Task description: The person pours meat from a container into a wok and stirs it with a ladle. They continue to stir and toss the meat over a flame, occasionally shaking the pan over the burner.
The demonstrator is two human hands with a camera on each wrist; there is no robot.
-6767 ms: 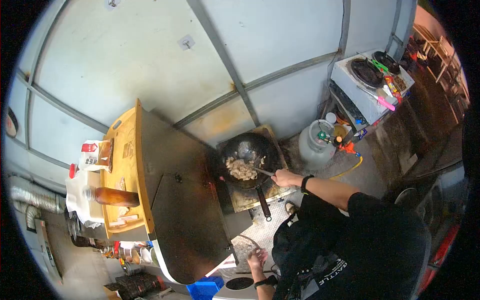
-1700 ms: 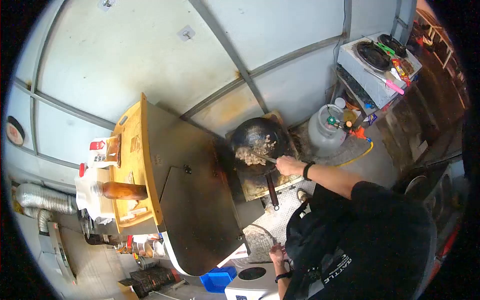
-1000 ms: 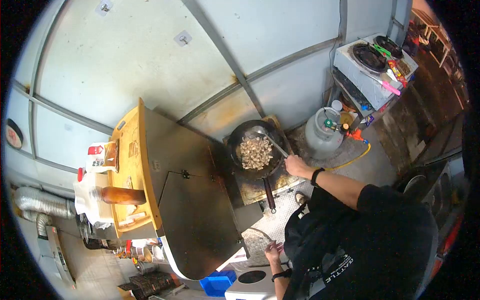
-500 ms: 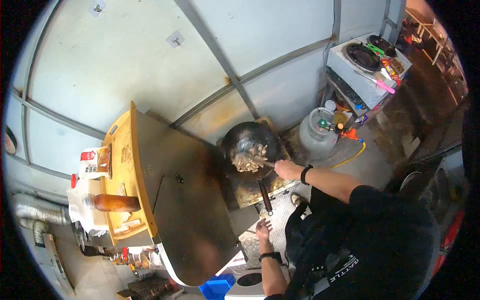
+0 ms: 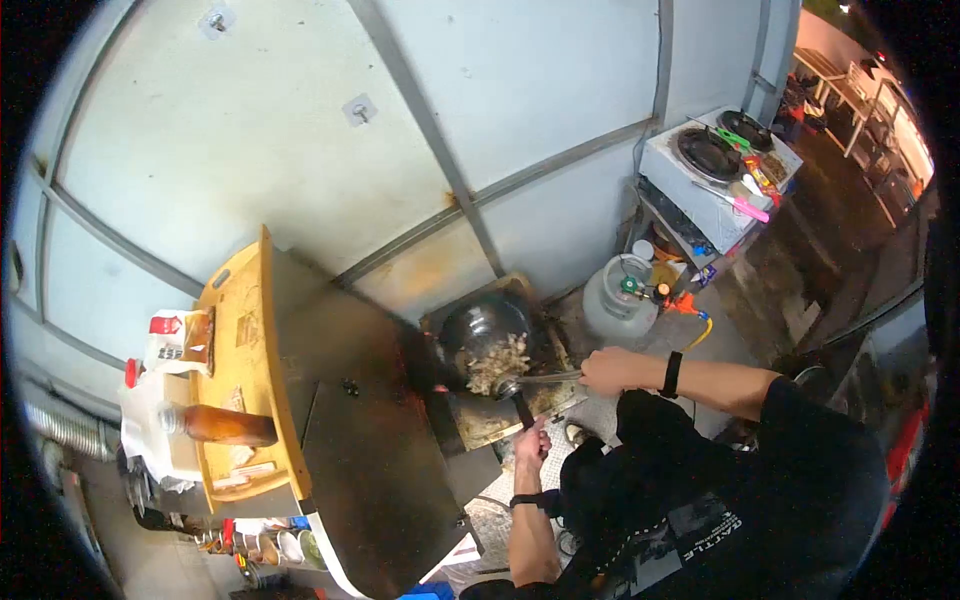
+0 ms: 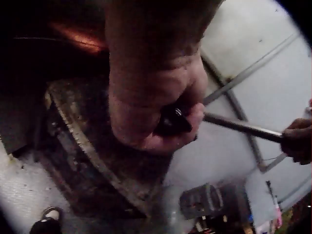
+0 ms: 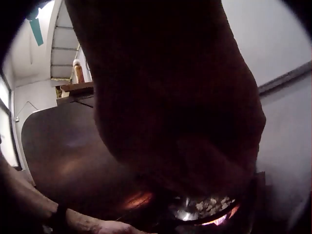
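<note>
A gas cylinder (image 5: 615, 300) stands near the burner, a brown bottle (image 5: 215, 425) on the yellow board at my left. My left hand (image 5: 530, 445) grips the wok (image 5: 485, 335) handle; my right hand (image 5: 610, 370) holds the ladle (image 5: 535, 380) over pale chopped food (image 5: 497, 362). Grey panel walls behind.

We're in a street-food stall kitchen: wok (image 5: 487, 335) over flame, gas cylinder (image 5: 617, 298) beside it, metal panel walls (image 5: 300, 110).
</note>
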